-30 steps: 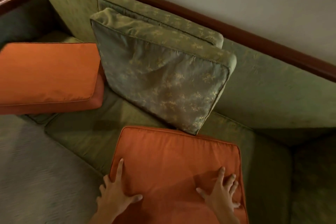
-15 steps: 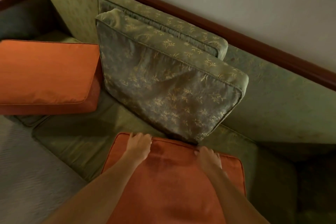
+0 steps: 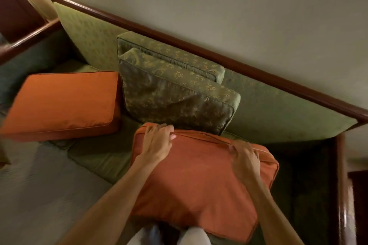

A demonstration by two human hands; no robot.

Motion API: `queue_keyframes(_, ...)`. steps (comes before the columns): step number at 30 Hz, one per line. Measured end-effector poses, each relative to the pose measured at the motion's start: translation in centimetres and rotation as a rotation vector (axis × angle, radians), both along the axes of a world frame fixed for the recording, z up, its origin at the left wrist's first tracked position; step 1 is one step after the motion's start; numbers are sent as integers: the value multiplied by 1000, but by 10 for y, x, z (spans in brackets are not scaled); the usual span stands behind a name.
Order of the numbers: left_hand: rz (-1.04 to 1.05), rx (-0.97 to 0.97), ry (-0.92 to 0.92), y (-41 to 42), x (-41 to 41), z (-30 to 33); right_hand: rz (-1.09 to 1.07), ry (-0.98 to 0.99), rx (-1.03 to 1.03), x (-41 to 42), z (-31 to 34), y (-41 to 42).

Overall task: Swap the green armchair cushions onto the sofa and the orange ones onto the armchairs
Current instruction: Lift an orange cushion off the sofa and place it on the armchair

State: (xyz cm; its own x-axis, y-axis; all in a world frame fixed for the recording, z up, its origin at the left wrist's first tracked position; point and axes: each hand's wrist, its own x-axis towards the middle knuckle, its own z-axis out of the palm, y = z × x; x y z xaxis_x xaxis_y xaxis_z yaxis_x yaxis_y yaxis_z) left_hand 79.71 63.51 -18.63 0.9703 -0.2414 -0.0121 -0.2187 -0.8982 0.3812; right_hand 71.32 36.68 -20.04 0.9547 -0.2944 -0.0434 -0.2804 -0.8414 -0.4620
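Observation:
An orange cushion (image 3: 201,183) lies tilted at the sofa's front, its far edge raised. My left hand (image 3: 157,143) grips that far edge near its left corner, fingers curled over the seam. My right hand (image 3: 244,157) grips the same edge further right. Two green patterned cushions stand upright against the sofa back: the front one (image 3: 175,99) and one behind it (image 3: 171,53). A second orange cushion (image 3: 63,103) lies flat on the seat at the left.
The green sofa (image 3: 278,109) has a dark wooden top rail (image 3: 258,71) against a pale wall. Grey carpet (image 3: 39,185) lies at lower left. A dark wooden armrest (image 3: 338,175) bounds the right end. White-clad knees (image 3: 191,234) show at the bottom.
My hands went from lying flat on the near orange cushion to curling round its far edge. That edge has lifted and the cushion has come toward me.

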Motion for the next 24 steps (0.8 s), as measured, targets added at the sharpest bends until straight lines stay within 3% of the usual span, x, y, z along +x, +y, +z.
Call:
queue_keyframes(4,-240,-43,-29,20,-55,50,30,-92,-118,-100,45,6)
queue_keyframes(8,-395,48,97,44,-82,34,57,130,-151,-159,41,33)
queue_keyframes(11,-356,118,115,45,-65,40,77,202,-162,-144,48,44)
queue_keyframes(14,-381,371,226,29,-54,55,73,216,-208,-124,56,38)
queue_keyframes(17,-333,596,280,1,-60,60,86,435,-246,-112,56,8)
queue_keyframes(19,-308,640,287,-12,-65,57,113,544,-266,-115,54,-7)
queue_keyframes(24,-350,585,286,-15,-65,46,99,509,-246,-129,61,-1)
